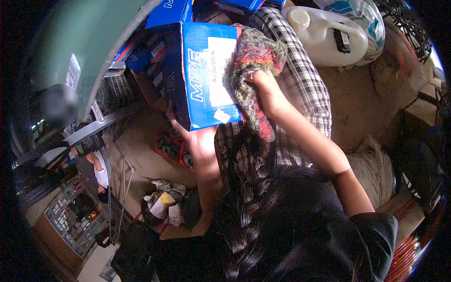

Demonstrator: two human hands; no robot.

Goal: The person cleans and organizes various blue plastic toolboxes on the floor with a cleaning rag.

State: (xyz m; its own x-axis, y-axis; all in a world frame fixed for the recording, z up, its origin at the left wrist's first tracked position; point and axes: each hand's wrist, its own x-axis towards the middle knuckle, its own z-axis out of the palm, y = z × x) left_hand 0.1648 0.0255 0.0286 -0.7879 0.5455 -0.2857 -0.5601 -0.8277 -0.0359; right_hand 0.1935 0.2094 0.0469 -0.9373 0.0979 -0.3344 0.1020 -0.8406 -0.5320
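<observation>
A blue box (199, 110) with MPE lettering and a white label is held up over the lap. My left hand (181, 124) grips it from its left and lower side, and the box hides most of the fingers. My right hand (265, 91) is closed on a bunched, multicoloured knitted cloth (258, 49), which touches the right side of the box. The cloth hangs down below the hand, over the checked trousers (312, 89).
More blue boxes (167, 13) stand at the top. A white plastic jug (324, 40) lies at the upper right, and a red-edged tray (174, 149) on the floor. Bags (164, 204) lie lower left. Another person (100, 173) in white is at the far left.
</observation>
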